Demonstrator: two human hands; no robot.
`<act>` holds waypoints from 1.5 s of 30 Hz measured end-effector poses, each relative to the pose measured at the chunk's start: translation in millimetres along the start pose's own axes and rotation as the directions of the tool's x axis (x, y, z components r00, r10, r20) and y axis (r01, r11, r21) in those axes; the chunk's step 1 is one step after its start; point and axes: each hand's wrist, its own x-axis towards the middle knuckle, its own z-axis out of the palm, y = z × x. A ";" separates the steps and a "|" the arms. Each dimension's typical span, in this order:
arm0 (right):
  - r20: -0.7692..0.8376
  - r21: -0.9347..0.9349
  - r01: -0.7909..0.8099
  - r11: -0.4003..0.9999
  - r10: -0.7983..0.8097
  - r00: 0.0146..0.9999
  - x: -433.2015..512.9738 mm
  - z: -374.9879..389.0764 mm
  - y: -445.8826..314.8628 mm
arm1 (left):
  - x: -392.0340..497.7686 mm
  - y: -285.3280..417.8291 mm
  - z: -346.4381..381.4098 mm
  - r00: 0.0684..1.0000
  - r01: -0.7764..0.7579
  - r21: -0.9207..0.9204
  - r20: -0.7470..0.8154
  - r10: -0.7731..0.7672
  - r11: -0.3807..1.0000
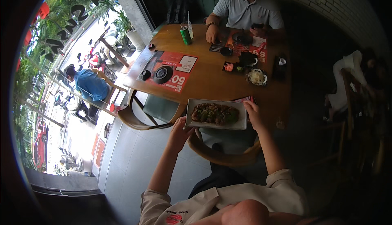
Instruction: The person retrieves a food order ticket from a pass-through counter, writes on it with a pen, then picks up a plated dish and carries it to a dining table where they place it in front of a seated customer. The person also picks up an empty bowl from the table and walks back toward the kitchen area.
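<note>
Both my hands hold a rectangular, light-rimmed plate point(190, 124) by its two short ends. On it lies a row of glazed brown food point(214, 114) with green bits and pale seeds. My left hand point(180, 130) grips the left end near the lower corner, its fingers partly beneath the plate. My right hand point(253, 113) has the right end, thumb near the upper corner. The plate is level, just in front of the near edge of a wooden table point(208, 84) and above a wooden chair point(226, 159). A red printed item point(245, 99) shows partly behind the plate.
On the table are a red placemat point(183, 72) with a dark bowl point(163, 74), a green can point(185, 35), a glass point(190, 29) and several small dishes. A seated person point(245, 10) holds a phone across the table. Another chair point(137, 124) stands at the left. A person point(349, 75) bends at far right.
</note>
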 end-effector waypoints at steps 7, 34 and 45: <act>-0.076 -0.229 -0.005 0.973 -0.013 0.997 156.2 2.0 53.4 | 185.6 -12.5 -61.8 0.986 0.166 -0.028 0.021 -0.165 0.986; -0.273 -0.191 -0.220 0.957 0.164 0.948 221.4 -19.9 105.9 | 325.9 -42.2 -103.1 0.954 0.281 0.071 -0.127 -0.271 0.957; -0.274 -0.232 0.047 0.972 -0.112 0.955 34.9 21.0 24.7 | 207.2 -38.4 -59.7 0.997 0.050 0.278 -0.063 -0.033 0.959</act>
